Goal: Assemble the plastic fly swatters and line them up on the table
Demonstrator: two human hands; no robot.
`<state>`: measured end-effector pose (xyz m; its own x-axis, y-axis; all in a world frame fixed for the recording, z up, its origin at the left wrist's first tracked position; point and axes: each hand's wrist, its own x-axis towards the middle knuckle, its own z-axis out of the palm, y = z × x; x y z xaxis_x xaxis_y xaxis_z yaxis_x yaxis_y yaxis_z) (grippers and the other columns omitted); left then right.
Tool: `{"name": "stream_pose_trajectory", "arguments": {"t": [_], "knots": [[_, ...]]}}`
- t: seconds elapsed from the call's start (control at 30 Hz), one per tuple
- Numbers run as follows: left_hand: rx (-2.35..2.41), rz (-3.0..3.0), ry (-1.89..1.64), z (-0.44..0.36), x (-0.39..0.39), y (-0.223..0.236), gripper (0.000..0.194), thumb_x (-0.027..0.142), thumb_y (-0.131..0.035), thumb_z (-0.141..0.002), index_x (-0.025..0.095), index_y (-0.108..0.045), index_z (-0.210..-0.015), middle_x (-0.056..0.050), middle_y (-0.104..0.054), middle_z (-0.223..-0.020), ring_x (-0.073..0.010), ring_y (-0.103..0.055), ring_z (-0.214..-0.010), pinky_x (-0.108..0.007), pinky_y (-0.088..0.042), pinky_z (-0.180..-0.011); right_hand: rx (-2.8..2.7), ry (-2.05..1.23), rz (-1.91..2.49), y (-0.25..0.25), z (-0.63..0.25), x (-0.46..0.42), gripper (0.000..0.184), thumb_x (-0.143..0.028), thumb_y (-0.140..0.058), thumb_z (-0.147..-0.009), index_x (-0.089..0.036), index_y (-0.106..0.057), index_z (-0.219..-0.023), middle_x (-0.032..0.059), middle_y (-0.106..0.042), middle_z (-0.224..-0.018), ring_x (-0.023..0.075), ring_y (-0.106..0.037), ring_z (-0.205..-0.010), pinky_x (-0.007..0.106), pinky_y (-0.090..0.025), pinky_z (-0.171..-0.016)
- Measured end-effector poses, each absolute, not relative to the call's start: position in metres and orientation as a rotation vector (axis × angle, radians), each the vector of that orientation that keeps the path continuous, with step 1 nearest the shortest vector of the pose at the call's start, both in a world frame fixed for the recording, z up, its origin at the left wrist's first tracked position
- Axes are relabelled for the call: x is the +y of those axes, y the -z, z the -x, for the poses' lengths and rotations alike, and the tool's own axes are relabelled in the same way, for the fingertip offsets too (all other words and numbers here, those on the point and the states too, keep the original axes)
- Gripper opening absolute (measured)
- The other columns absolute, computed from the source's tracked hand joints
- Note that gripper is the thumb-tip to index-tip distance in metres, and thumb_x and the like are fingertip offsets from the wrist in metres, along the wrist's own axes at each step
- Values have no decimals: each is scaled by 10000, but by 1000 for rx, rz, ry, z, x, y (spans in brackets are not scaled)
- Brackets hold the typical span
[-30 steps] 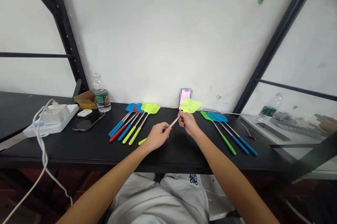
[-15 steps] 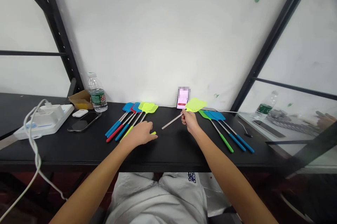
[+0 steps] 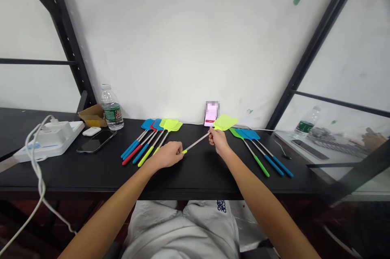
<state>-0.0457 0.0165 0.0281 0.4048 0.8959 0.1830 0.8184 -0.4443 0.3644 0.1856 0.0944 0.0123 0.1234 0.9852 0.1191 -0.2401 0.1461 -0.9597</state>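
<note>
A yellow-green fly swatter (image 3: 226, 122) is held in both hands above the black table. My right hand (image 3: 217, 139) is closed round its metal rod just below the mesh head. My left hand (image 3: 170, 154) is closed on its yellow grip, which now meets the rod's lower end; most of the grip is hidden by the fingers. Left of my left hand lies a fanned row of several swatters (image 3: 148, 124) with blue, red and yellow handles. Right of my right hand lie a green swatter (image 3: 261, 165) and two blue swatters (image 3: 252, 134).
A phone (image 3: 211, 115) with a lit screen leans on the wall behind. On the left are a water bottle (image 3: 112, 111), a cardboard box (image 3: 94, 116), a dark phone (image 3: 96, 141), a white case (image 3: 92, 131) and a power strip (image 3: 65, 141) with cables. A short cable (image 3: 285, 156) lies far right.
My left hand has moved slightly right and closed, bringing the yellow grip onto the rod's end, which was bare before. My right hand has stayed nearly still.
</note>
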Motion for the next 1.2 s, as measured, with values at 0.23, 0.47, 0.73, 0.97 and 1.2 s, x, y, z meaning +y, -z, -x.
{"name": "stream_pose_trajectory", "arguments": {"t": [0.23, 0.47, 0.73, 0.97, 1.2], "knots": [[1415, -2398, -712, 44, 22, -22, 172, 344, -482, -854, 196, -535, -784, -26, -621, -769, -158, -562, -690, -236, -352, -572, -1015, -1154, 950, -15, -186, 92, 293, -385, -690, -746, -177, -504, -659, -46, -435, -488, 47, -323, -348, 185, -193, -319], [1300, -2363, -794, 36, 13, -26, 184, 365, -436, -893, 205, -497, -826, 9, -595, -684, -138, -521, -611, -237, -338, -563, -1105, -1223, 861, -14, -180, 88, 313, -426, -702, -730, -154, -555, -681, -44, -454, -504, 42, -341, -357, 185, -195, -347], [1191, -2223, -713, 33, 5, -32, 332, 454, -405, -899, 197, -479, -703, 26, -559, -571, -107, -483, -495, -217, -328, -498, -1202, -1293, 772, -14, -174, 81, 344, -463, -711, -730, -150, -570, -704, -48, -454, -508, 39, -335, -366, 188, -185, -363], [1204, -2240, -742, 31, 6, -33, 361, 449, -422, -887, 190, -476, -641, 28, -522, -541, -102, -442, -481, -216, -301, -488, -1233, -1354, 742, -14, -173, 80, 357, -489, -695, -741, -152, -580, -721, -41, -467, -515, 45, -348, -369, 188, -179, -367], [1202, -2345, -853, 30, 6, -36, 345, 379, -432, -861, 169, -496, -595, 34, -443, -555, -104, -385, -551, -237, -248, -531, -1114, -1273, 822, -16, -176, 84, 342, -479, -644, -766, -170, -530, -672, -44, -441, -465, 55, -320, -352, 191, -177, -351]]}}
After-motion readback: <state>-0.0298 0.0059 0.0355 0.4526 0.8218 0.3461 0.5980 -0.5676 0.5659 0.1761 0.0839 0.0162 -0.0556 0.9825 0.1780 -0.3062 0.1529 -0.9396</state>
